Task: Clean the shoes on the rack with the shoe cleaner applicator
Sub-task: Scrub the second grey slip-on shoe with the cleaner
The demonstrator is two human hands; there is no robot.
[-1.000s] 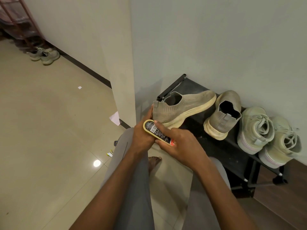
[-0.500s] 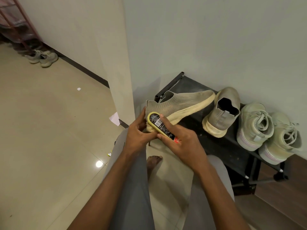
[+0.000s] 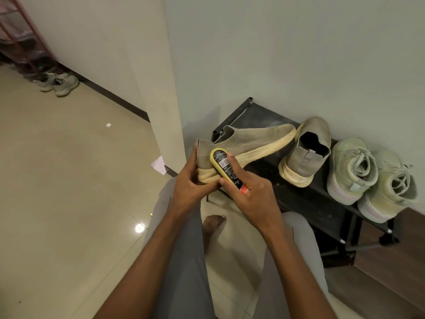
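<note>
Applicator has moved from below the heel onto the knit shoe's heel at the rack's left end, right hand gripping it, left hand clamping the heel — scrubbing likely underway.

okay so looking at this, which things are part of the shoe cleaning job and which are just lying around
In use: applicator in right hand, knit shoe held by left hand, other shoes on rack.
Lying about: far sneakers, paper scrap, red rack.
</note>
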